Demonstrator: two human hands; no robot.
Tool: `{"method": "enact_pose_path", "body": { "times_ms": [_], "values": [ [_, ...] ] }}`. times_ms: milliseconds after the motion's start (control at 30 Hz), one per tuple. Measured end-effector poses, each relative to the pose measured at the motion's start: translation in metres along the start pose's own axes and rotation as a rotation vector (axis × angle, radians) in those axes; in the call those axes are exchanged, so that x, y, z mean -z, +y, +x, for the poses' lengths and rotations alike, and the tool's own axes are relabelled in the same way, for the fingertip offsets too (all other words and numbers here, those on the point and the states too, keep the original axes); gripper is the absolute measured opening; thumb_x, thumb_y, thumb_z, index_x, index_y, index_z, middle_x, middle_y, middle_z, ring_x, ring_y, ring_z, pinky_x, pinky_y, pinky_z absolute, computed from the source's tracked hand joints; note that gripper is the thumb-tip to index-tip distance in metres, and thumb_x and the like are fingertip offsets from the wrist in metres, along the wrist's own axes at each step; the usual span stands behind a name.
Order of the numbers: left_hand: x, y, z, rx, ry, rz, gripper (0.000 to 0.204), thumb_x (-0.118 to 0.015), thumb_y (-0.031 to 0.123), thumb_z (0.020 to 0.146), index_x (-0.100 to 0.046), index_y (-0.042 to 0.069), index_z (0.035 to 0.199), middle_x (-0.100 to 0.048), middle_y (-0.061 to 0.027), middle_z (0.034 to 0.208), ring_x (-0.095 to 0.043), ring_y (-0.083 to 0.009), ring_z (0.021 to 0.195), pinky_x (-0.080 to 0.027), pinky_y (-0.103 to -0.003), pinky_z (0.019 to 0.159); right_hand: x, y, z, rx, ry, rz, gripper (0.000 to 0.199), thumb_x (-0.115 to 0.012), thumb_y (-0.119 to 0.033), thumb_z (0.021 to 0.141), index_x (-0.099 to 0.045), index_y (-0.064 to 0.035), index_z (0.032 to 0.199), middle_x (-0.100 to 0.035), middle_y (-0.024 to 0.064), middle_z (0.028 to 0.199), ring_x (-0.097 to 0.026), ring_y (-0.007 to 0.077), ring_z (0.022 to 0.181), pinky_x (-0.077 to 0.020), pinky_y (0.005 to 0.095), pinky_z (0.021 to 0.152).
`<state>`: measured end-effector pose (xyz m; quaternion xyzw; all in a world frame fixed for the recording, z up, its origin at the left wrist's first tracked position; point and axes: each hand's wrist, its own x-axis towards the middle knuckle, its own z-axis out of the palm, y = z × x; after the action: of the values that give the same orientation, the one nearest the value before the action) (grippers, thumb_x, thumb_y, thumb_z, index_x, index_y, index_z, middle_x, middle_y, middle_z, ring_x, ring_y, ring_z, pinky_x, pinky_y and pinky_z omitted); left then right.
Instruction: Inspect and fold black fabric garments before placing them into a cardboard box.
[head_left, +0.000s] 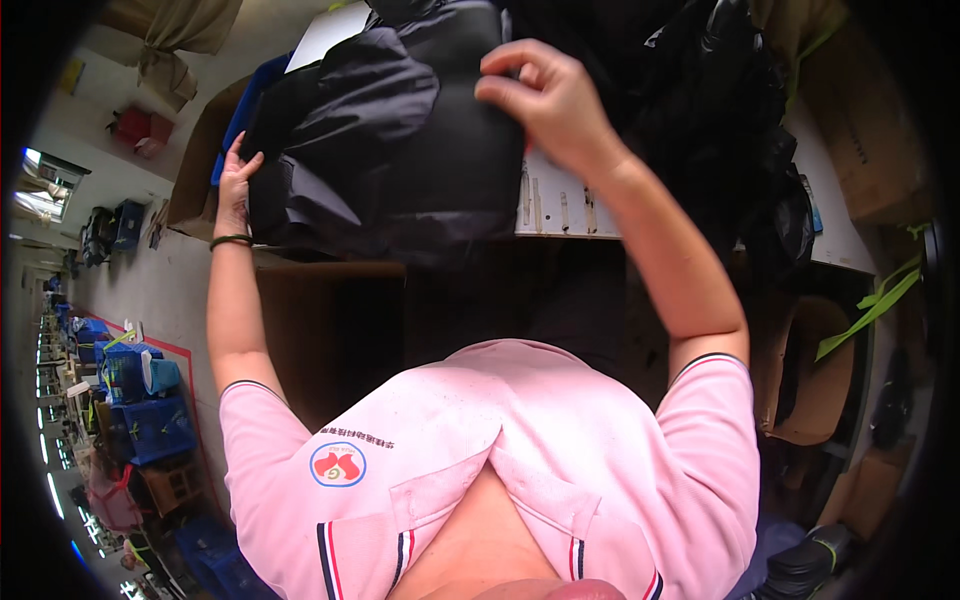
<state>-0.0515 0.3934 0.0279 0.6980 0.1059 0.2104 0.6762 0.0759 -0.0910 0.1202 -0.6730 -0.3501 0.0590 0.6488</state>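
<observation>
1 piece of black fabric (470, 160), creased and glossy, lies at the front edge of a white table (575, 212). The left hand (235, 180) touches its left edge, thumb and 1 finger spread (whether they pinch it, I cannot tell). The right hand (560, 100), half curled, thumb apart from fingertips, holds nothing visible above the right edge. More black material (690, 120) lies rightward.
</observation>
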Motion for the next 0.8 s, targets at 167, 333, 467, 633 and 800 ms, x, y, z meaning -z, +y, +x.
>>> {"method": "enact_pose_path", "body": {
  "times_ms": [167, 333, 467, 633, 800],
  "values": [
    [-0.042, -0.006, 0.034, -0.105, 0.346, 1.436, 0.063, -0.071, 0.024, 0.084, -0.041, 0.008, 0.137, -0.056, -0.0162, 0.125, -0.052, -0.0339, 0.120, -0.043, -0.043, 0.099, -0.091, 0.153, -0.059, -0.419, 0.127, -0.119, 0.029, -0.070, -0.016, 0.085, -0.055, -0.0039, 0.107, -0.062, 0.0103, 0.070, -0.056, 0.0165, 0.046, -0.0471, 0.0291, 0.042],
    [-0.204, -0.069, -0.042, -0.384, -0.446, 1.078, 0.074, -0.069, 0.046, 0.082, -0.038, 0.020, 0.144, -0.029, -0.0206, 0.151, -0.023, -0.0385, 0.141, -0.018, -0.056, 0.112, -0.095, 0.168, -0.053, -0.588, 0.079, -0.169, 0.038, -0.069, -0.016, 0.085, -0.048, -0.0026, 0.114, -0.066, 0.0210, 0.090, -0.068, 0.0281, 0.068, -0.0525, 0.0372, 0.049],
    [-0.240, -0.122, -0.081, -0.185, -0.559, 1.071, 0.082, -0.066, 0.055, 0.081, -0.029, 0.028, 0.149, -0.016, -0.0190, 0.157, -0.011, -0.0358, 0.146, -0.005, -0.065, 0.110, -0.074, 0.162, -0.062, -0.484, 0.002, -0.229, 0.045, -0.070, -0.016, 0.084, -0.048, -0.0046, 0.121, -0.066, 0.0174, 0.086, -0.066, 0.0274, 0.066, -0.0533, 0.0365, 0.057],
    [-0.235, -0.117, -0.082, -0.156, -0.582, 1.064, 0.083, -0.066, 0.053, 0.081, -0.027, 0.028, 0.150, -0.015, -0.0175, 0.157, -0.011, -0.0341, 0.146, -0.002, -0.064, 0.111, 0.042, 0.138, -0.106, -0.016, 0.544, -0.507, 0.016, -0.065, -0.010, 0.086, -0.062, -0.0046, 0.101, -0.064, 0.0119, 0.092, -0.065, 0.0249, 0.080, -0.0516, 0.0330, 0.070],
    [-0.239, -0.116, -0.078, -0.153, -0.601, 1.063, 0.083, -0.065, 0.052, 0.082, -0.026, 0.028, 0.151, -0.014, -0.0178, 0.158, -0.010, -0.0340, 0.146, -0.001, -0.062, 0.112, 0.209, 0.154, -0.207, -0.486, 1.060, -1.071, 0.048, -0.068, -0.027, 0.087, -0.048, -0.0071, 0.126, -0.051, 0.0153, 0.124, -0.052, 0.0335, 0.113, -0.0451, 0.0449, 0.095]
  ]
}}
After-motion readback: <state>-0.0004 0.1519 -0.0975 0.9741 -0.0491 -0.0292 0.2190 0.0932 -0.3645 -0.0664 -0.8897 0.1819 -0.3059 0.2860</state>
